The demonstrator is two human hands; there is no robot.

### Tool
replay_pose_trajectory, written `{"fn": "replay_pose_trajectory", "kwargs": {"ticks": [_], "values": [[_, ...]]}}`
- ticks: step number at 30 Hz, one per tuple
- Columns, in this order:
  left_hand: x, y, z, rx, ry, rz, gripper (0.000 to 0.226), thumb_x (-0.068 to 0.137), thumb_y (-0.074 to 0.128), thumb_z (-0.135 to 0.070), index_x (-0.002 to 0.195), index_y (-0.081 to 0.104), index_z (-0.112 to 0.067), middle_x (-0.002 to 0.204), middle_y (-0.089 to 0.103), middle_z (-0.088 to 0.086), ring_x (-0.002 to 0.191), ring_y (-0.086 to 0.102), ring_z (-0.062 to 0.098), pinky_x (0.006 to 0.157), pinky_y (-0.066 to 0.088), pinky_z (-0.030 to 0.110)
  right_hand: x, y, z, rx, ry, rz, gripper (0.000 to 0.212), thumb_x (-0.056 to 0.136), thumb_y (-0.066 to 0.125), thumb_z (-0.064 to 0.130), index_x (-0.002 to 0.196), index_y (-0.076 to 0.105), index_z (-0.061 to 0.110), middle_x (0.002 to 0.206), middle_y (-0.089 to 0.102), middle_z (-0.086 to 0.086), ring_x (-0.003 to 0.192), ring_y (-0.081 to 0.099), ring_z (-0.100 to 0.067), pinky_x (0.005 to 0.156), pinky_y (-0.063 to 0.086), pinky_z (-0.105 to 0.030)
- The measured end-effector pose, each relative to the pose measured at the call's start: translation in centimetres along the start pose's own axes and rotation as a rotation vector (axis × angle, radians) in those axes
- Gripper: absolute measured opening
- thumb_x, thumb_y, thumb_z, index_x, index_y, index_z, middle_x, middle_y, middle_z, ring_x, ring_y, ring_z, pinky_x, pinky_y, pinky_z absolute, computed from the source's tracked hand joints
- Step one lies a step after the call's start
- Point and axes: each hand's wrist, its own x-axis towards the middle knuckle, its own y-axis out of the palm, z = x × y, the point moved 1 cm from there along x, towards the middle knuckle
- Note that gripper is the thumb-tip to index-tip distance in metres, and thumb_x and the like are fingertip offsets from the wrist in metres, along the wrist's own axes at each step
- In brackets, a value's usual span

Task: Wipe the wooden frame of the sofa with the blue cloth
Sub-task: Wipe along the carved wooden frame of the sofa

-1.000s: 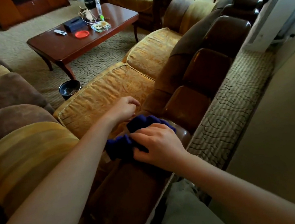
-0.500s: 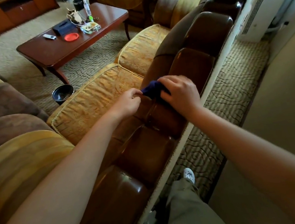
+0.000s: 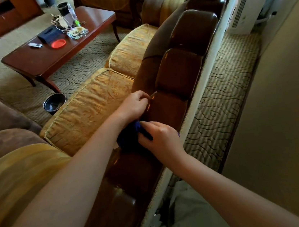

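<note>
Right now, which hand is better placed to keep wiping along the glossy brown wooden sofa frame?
Right hand: it presses the dark blue cloth onto the wooden frame. The left hand, curled, only rests on the frame's front edge.

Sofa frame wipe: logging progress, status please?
Right hand presses blue cloth on wooden frame. Left hand, fingers curled, rests on frame. Nothing in the way.

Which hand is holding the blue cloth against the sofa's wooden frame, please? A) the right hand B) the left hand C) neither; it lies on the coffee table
A: the right hand presses the blue cloth onto the wooden frame.
</note>
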Motion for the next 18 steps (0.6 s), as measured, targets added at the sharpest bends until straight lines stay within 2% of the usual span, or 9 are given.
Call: {"fn": "replay_pose_trajectory", "kwargs": {"ticks": [3, 5, 7, 9, 12, 14, 16, 18], "values": [[0.3, -0.9, 0.0, 0.024, -0.001, -0.072, 0.024, 0.098, 0.039, -0.013, 0.113, 0.058, -0.016, 0.081, 0.057, 0.002, 0.062, 0.046, 0.008, 0.053, 0.037, 0.020, 2.6, 0.7, 0.6, -0.002, -0.021, 0.195, 0.025, 0.087, 0.057, 0.020, 0.107, 0.067, 0.009, 0.101, 0.069, -0.007, 0.088, 0.066, -0.024, 0.075, 0.054, -0.041], [0.3, -1.7, 0.4, 0.033, -0.018, -0.130, 0.027, 0.096, 0.039, -0.010, 0.113, 0.059, -0.011, 0.098, 0.063, 0.011, 0.071, 0.054, 0.016, 0.065, 0.045, 0.029, 4.6, 1.7, 1.2, 0.001, -0.035, 0.352, 0.026, 0.091, 0.055, 0.019, 0.113, 0.065, 0.010, 0.112, 0.066, -0.007, 0.100, 0.062, -0.023, 0.085, 0.051, -0.039], [0.2, -2.5, 1.0, 0.017, -0.062, -0.195, 0.027, 0.095, 0.040, -0.009, 0.113, 0.061, -0.009, 0.106, 0.063, 0.013, 0.091, 0.059, 0.024, 0.081, 0.048, 0.034, 6.0, 2.5, 1.8, -0.037, -0.059, 0.473, 0.028, 0.094, 0.051, 0.021, 0.117, 0.063, 0.010, 0.114, 0.065, -0.008, 0.102, 0.061, -0.023, 0.085, 0.052, -0.039], [0.0, -3.0, 1.6, -0.010, -0.100, -0.228, 0.026, 0.095, 0.041, -0.010, 0.109, 0.062, -0.011, 0.107, 0.063, 0.012, 0.098, 0.058, 0.025, 0.085, 0.047, 0.035, 6.3, 2.8, 1.8, -0.027, -0.066, 0.497, 0.030, 0.094, 0.051, 0.023, 0.120, 0.061, 0.013, 0.113, 0.065, -0.006, 0.100, 0.061, -0.022, 0.082, 0.053, -0.039], [-0.3, -3.0, 1.9, -0.025, -0.114, -0.189, 0.022, 0.096, 0.040, -0.013, 0.103, 0.061, -0.016, 0.109, 0.063, 0.012, 0.099, 0.057, 0.023, 0.090, 0.048, 0.039, 4.6, 2.0, 1.1, 0.037, -0.075, 0.406, 0.030, 0.093, 0.053, 0.028, 0.120, 0.061, 0.017, 0.112, 0.066, -0.002, 0.097, 0.062, -0.019, 0.076, 0.054, -0.039], [-0.5, -2.6, 1.6, 0.000, -0.101, -0.128, 0.020, 0.097, 0.041, -0.016, 0.103, 0.059, -0.020, 0.112, 0.062, 0.008, 0.105, 0.057, 0.023, 0.095, 0.048, 0.041, 2.9, 1.1, 0.6, 0.065, -0.093, 0.217, 0.032, 0.090, 0.055, 0.032, 0.118, 0.063, 0.018, 0.109, 0.068, 0.000, 0.093, 0.065, -0.019, 0.069, 0.055, -0.039], [-0.4, -1.9, 1.0, 0.025, -0.074, -0.066, 0.021, 0.097, 0.041, -0.018, 0.108, 0.059, -0.021, 0.110, 0.062, 0.007, 0.102, 0.057, 0.022, 0.092, 0.048, 0.041, 1.5, 0.6, 0.1, 0.110, -0.116, 0.057, 0.034, 0.086, 0.055, 0.034, 0.110, 0.068, 0.013, 0.099, 0.071, -0.002, 0.082, 0.068, -0.018, 0.061, 0.057, -0.037], [-0.2, -1.3, 0.4, 0.038, -0.043, -0.027, 0.022, 0.098, 0.043, -0.021, 0.115, 0.057, -0.019, 0.101, 0.060, 0.003, 0.094, 0.057, 0.019, 0.085, 0.049, 0.038, 0.8, 0.4, -0.5, 0.140, -0.124, -0.011, 0.034, 0.085, 0.055, 0.032, 0.104, 0.070, 0.009, 0.090, 0.071, -0.003, 0.074, 0.068, -0.017, 0.057, 0.056, -0.036]]}}
